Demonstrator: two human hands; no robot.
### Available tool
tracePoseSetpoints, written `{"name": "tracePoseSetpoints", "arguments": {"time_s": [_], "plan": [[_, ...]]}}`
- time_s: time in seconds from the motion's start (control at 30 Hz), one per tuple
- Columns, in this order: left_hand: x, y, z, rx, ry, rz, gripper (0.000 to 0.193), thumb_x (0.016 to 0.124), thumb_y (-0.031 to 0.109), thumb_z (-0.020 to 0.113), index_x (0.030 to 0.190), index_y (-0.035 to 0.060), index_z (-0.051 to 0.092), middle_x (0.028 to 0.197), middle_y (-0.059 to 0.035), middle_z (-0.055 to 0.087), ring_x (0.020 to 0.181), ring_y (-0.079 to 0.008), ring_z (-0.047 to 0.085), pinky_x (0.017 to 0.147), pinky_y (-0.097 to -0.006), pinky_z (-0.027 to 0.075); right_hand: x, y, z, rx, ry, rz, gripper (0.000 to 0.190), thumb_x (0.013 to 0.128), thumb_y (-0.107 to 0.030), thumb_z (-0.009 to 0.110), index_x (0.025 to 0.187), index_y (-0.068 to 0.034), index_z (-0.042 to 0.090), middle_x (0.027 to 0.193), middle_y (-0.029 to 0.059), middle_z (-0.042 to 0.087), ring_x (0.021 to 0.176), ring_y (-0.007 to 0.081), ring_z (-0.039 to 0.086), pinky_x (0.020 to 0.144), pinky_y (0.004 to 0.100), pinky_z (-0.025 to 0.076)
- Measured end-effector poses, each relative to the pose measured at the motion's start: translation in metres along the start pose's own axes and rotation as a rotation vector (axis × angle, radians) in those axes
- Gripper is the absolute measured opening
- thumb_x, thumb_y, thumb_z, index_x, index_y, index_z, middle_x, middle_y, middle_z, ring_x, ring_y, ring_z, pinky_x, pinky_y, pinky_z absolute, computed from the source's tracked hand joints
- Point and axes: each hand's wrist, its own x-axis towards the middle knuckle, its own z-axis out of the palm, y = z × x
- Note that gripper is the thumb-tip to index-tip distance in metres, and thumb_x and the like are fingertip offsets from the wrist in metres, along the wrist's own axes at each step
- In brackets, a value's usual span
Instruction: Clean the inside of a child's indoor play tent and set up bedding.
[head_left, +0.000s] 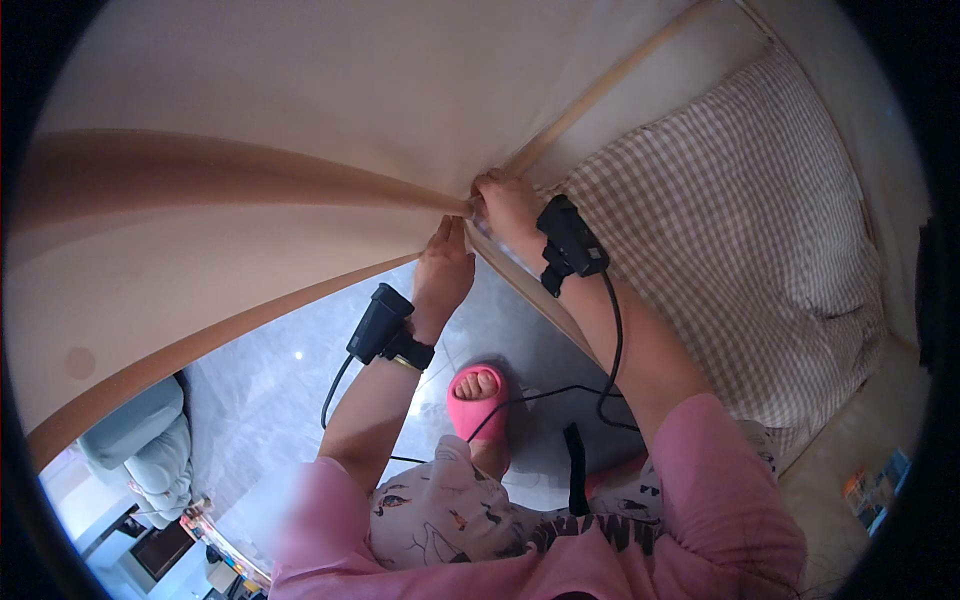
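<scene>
A large cream fabric panel (285, 232) with tan trim bands spreads across the top and left. Where its long tan band narrows to a corner, my right hand (506, 196) has its fingers curled against the fabric; whether they pinch it is hidden. Just below and left of it, my left hand (445, 262) reaches up with extended fingertips touching the panel near the corner. A narrow cream edge strip (525, 281) runs down to the right from there, partly behind my right forearm. Each wrist wears a black strapped device with a cable.
A brown-and-white gingham cloth (712, 225), puffy like bedding, lies at the right. Below are a grey shiny floor (262, 405) and my foot in a pink slipper (480, 420). Black cable crosses beside it. A pale blue-green sofa (146, 442) stands at the lower left.
</scene>
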Motion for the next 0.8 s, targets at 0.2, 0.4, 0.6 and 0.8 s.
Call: {"name": "tracePoseSetpoints", "arguments": {"time_s": [0.2,0.4,0.6,0.8], "plan": [[0.007,-0.026,0.013,0.058,0.224,0.185,0.047,0.070,0.004,0.050,0.115,-0.0032,0.039,0.114,-0.0214,0.044,0.098,-0.0323,0.049,0.083,-0.0378,0.041,0.001,0.017,0.013,0.610,-0.178,0.231,0.018,0.072,-0.018,0.058,0.084,-0.004,0.058,0.078,0.0053,0.060,0.071,0.0197,0.056,0.062,0.0302,0.044],[0.030,-0.014,-0.021,-1.084,0.002,-0.620,0.030,0.076,0.005,0.042,0.104,0.0012,0.051,0.102,-0.0082,0.055,0.090,-0.0180,0.052,0.076,-0.0299,0.041,0.010,0.013,0.007,1.672,-0.183,0.539,0.017,0.080,-0.019,0.054,0.091,-0.006,0.059,0.083,0.0024,0.060,0.065,0.0092,0.050,0.060,0.0225,0.040],[0.044,-0.004,-0.028,-1.115,0.297,-0.225,0.029,0.083,0.014,0.041,0.107,-0.0003,0.049,0.102,-0.0084,0.054,0.092,-0.0170,0.051,0.082,-0.0286,0.040,0.022,0.005,0.020,1.154,-0.205,0.571,0.020,0.079,-0.018,0.056,0.091,-0.003,0.060,0.081,0.0028,0.061,0.067,0.0079,0.050,0.058,0.0214,0.040],[0.065,-0.005,-0.049,-1.065,0.041,-0.001,0.034,0.084,0.021,0.041,0.110,-0.0003,0.047,0.107,-0.0091,0.051,0.085,-0.0170,0.051,0.082,-0.0300,0.041,0.027,0.004,0.018,1.034,-0.306,0.371,0.020,0.079,-0.017,0.055,0.090,-0.001,0.060,0.078,0.0038,0.060,0.070,0.0088,0.053,0.061,0.0245,0.042]]}}
